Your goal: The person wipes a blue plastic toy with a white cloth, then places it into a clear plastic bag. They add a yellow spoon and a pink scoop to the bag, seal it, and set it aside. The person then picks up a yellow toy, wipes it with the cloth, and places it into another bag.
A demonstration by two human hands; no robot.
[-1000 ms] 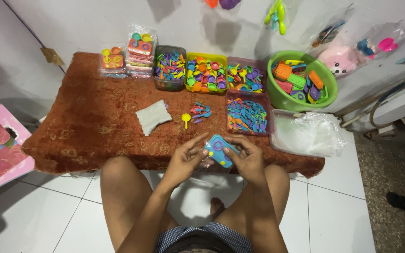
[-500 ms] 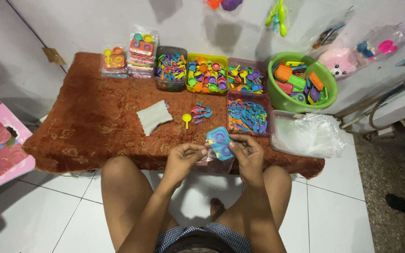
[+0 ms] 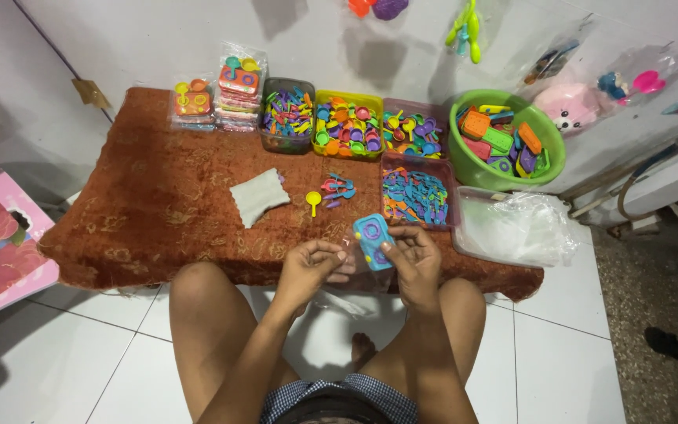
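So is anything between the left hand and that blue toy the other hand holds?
Nothing visible. The blue toy sits in the right hand; the left hand is just beside it, with only a small open gap between them.

Beside the one green bowl (image 3: pixel 507 177) sit four trays (image 3: pixel 348 126) of coloured toy pieces, two stacks of packed bags (image 3: pixel 239 85), one grey cloth (image 3: pixel 258 195), one yellow spoon (image 3: pixel 313 200).

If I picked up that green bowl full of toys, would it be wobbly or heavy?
The green bowl looks like thin plastic, so probably light itself. It is heaped with chunky plastic toy pieces, so likely heavier than it looks. Its round rim might flex a little, and pieces could spill if it tilts.
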